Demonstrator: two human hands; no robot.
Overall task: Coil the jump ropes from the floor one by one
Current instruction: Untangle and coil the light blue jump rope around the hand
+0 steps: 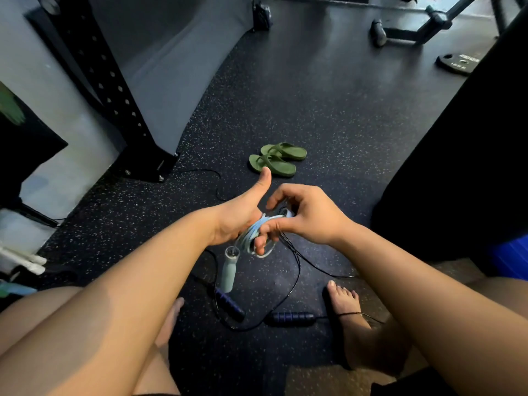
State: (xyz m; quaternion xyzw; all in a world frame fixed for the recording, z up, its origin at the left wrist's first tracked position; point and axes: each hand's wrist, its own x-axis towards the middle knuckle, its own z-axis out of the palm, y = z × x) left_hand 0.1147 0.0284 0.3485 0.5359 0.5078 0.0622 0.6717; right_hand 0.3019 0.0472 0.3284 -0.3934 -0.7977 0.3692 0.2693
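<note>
A pale blue jump rope [251, 234] is wound in loops round my left hand [243, 215], whose thumb sticks up. One pale handle [228, 271] of this rope hangs down below the coil. My right hand [305, 215] pinches the rope's other end against the coil, fingers curled round it. A second jump rope lies loose on the dark floor between my bare feet: a thin black cord [297, 270] with two dark blue handles [228, 305] [293, 318].
A pair of green flip-flops [277, 160] lies ahead on the speckled rubber floor [328, 115]. A black rack upright [114, 92] stands at the left. A weight plate [460, 62] and a bench frame [414, 27] sit far right. A tall black object [471, 155] blocks the right.
</note>
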